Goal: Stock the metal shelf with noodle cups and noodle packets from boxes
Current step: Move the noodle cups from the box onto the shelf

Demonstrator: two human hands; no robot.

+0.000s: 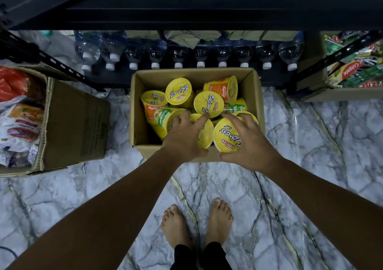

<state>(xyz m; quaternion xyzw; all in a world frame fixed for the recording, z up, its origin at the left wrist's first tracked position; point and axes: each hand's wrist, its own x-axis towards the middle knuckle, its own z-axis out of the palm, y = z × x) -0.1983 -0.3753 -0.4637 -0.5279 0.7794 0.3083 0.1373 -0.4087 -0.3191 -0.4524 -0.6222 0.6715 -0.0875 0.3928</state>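
Note:
An open cardboard box (253,95) stands on the floor in front of the black metal shelf (186,6), holding several yellow-lidded noodle cups (209,104) lying at odd angles. My left hand (183,139) reaches into the box, fingers spread over one noodle cup (205,135) and thumb under its rim. My right hand (248,141) wraps around another noodle cup (227,138) at the box's near edge, thumb below and fingers over the top. A second box (72,124) at the left holds noodle packets (22,122).
Water bottles (178,56) lie in a row on the shelf's lowest level behind the box. A box with toothpaste (352,70) sits at the right by a shelf upright. My bare feet (196,224) stand on the marble floor (310,166).

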